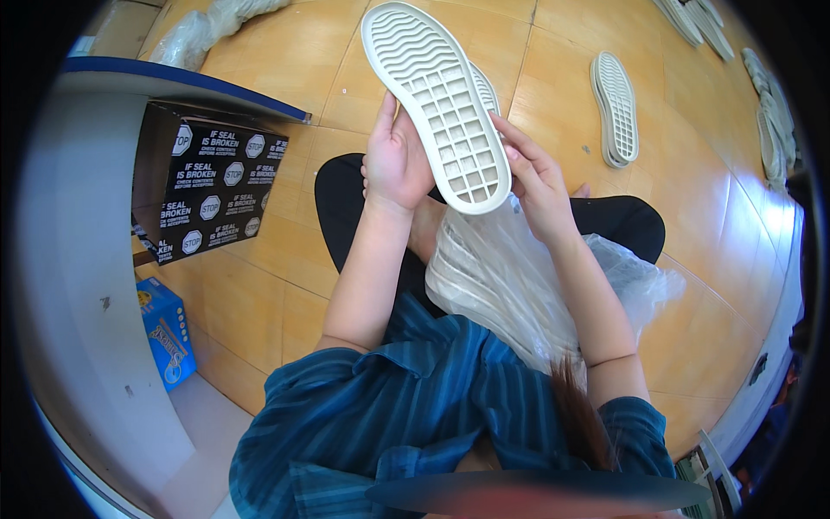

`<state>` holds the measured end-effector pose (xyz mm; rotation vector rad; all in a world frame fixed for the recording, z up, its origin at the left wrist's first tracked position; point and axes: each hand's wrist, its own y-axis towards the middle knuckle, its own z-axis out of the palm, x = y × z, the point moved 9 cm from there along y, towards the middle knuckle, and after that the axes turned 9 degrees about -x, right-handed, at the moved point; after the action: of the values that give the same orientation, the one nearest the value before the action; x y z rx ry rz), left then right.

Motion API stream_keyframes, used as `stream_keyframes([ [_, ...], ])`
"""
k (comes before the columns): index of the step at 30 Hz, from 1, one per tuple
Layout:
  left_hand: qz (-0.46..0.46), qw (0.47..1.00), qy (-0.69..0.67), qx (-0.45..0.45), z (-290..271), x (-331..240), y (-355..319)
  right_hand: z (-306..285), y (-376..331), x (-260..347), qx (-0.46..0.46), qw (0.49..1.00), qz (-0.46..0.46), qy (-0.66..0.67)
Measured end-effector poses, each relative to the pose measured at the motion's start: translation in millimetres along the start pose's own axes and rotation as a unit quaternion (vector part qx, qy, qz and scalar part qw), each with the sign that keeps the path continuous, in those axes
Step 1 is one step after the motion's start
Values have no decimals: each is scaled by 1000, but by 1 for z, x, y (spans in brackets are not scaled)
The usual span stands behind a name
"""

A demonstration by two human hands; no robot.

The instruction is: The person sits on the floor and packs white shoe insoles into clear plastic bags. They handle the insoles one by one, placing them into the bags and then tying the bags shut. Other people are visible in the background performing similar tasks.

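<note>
Left fingers (386,112), right fingers (529,145) hold white shoe sole (450,117).

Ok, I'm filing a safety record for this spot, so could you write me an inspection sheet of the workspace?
Surface: tan tiled floor, glare at the right.
Job's things: white sole, gridded side showing; the edge of a second sole shows behind it.
Clutter: clear plastic bag across the lap, pale contents; sole stack on the floor; more soles at the upper right; crumpled plastic at the upper left.
Hands: left hand at the white sole's left side, some fingers hidden; right hand with fingers at its right edge.
Cables: nothing seen.
Surroundings: white cabinet, black printed box and blue box at the left.
</note>
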<state>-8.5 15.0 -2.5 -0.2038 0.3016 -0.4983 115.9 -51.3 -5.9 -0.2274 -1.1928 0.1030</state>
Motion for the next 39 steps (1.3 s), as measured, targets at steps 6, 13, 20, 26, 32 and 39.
stream_keyframes([
  [6,-23,998,-62,22,-9,12,6,-3,2,-1,-2,1000,-2,21],
  [13,3,999,-35,-22,-15,15,10,-12,6,-7,-41,998,0,42],
  [20,39,998,20,-34,-16,8,10,-15,8,-9,-54,998,4,34],
  [26,43,998,31,-34,-9,7,7,-17,8,-9,-56,998,-10,14],
  [32,126,979,139,-77,-6,0,2,-9,8,-21,-17,998,49,18],
  [39,173,907,316,-220,-19,-10,-6,1,5,-30,46,994,91,32],
])
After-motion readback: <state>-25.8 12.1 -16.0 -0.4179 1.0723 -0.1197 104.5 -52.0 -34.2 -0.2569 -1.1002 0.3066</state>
